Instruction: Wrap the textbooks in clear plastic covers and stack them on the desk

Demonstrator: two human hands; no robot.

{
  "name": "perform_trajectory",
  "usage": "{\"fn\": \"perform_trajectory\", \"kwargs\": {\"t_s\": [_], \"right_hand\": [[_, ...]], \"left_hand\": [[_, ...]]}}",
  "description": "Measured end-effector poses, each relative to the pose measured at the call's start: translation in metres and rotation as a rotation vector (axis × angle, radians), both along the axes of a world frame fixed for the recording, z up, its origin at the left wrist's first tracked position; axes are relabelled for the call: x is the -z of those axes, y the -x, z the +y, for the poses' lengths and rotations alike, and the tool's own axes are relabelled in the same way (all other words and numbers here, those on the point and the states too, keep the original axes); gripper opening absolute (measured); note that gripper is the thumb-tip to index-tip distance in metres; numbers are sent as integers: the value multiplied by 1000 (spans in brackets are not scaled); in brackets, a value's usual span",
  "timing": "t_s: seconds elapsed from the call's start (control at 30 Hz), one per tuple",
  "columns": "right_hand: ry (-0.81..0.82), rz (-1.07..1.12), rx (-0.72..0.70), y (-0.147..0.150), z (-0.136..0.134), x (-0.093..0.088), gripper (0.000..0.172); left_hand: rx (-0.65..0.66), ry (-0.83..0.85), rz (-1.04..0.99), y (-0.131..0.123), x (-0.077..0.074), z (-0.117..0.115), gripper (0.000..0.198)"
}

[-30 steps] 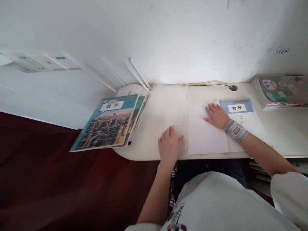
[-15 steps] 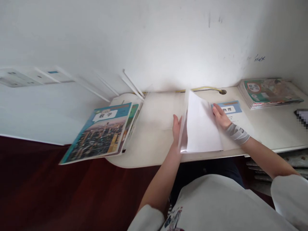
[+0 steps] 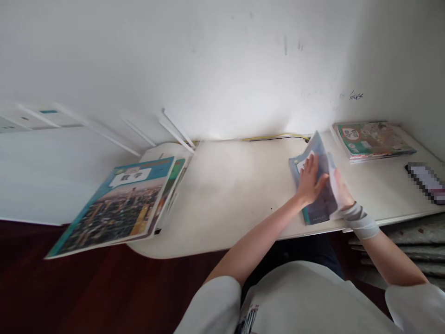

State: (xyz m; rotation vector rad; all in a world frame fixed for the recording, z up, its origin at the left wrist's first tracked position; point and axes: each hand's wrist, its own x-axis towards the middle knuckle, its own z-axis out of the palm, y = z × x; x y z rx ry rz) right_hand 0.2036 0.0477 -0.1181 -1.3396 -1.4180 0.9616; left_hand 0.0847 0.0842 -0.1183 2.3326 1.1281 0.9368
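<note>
A blue-covered textbook (image 3: 318, 206) stands partly raised at the front right of the white desk, its pages and translucent cover tilted up between my hands. My left hand (image 3: 310, 181) lies against the cover on its left side, fingers stretched and spread over part of the white title label. From the right, my right hand (image 3: 343, 190) grips the raised pages; its fingers are blurred and partly hidden behind them. A grey wrap (image 3: 361, 221) circles my right wrist.
At left, a maths textbook (image 3: 132, 202) lies atop other books, overhanging the desk (image 3: 229, 185). A stack of books (image 3: 377, 139) sits at the back right, near a pixelated phone-like object (image 3: 426, 181). A yellow cable (image 3: 274, 136) runs along the wall.
My left hand has moved right onto the blue cover. The white pages that stood open have swung over to the right. The view has shifted slightly right.
</note>
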Motion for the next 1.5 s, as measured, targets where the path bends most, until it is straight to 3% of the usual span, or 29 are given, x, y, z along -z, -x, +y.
{"fn": "perform_trajectory", "kwargs": {"t_s": [0.1,0.2,0.3,0.37,0.53,0.7,0.83,0.97,1.03,1.13,1.2,1.33,1.5], "right_hand": [[30,139,105,-44,-13,-7,70],[50,242,205,-83,-31,-9,64],[-16,270,265,-102,-54,-8,50],[-33,222,282,-102,-70,-6,44],[-79,59,378,-76,-98,-8,52],[-360,82,550,-53,-97,-12,46],[-387,240,646,-53,-93,10,37],[-383,44,684,-57,-112,37,40],[-387,-212,627,-57,-121,42,34],[-359,-508,472,-56,-119,35,20],[-347,-479,409,-58,-106,23,24],[-263,-217,225,-71,-71,-11,28],[-22,-241,-96,-83,-51,-49,30]], "left_hand": [[43,-63,244,-21,2,-4,75],[99,-68,413,-37,4,-4,79],[135,-21,476,-45,6,3,81],[154,-7,488,-46,6,8,82],[181,-9,459,-40,-4,7,78],[209,14,342,-36,-3,-22,74],[220,143,324,-39,5,-34,74],[230,129,285,-41,5,-30,72],[257,128,259,-41,4,-28,71],[241,153,184,-40,7,-27,67],[237,154,137,-39,10,-26,66],[262,133,97,-40,16,-25,69],[260,109,71,-40,20,-26,75]]}}
